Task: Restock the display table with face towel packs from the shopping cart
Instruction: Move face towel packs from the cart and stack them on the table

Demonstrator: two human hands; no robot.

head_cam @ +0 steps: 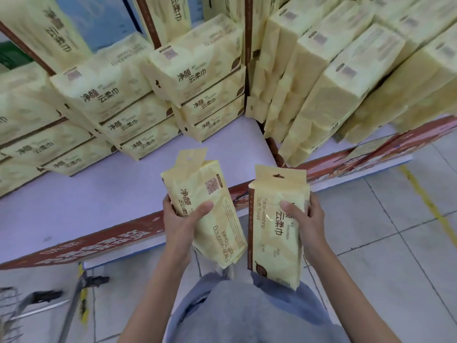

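Observation:
My left hand (181, 222) grips a pale yellow face towel pack (212, 194), thumb across its front, hang tab pointing away from me. My right hand (308, 220) grips a second yellow face towel pack (275, 233), held upright with its brown-printed hang tab on top. Both packs hover over the near corner of the white display table (103, 194). Stacks of the same packs (123, 100) fill the back of the table, and upright packs (331, 90) lean in rows on the right.
The table's front edge carries a red banner (99, 246). The shopping cart's metal frame (37, 305) shows at the bottom left. Grey floor tiles with a yellow line (425, 201) lie to the right. A bare strip of tabletop lies between the stacks and the table edge.

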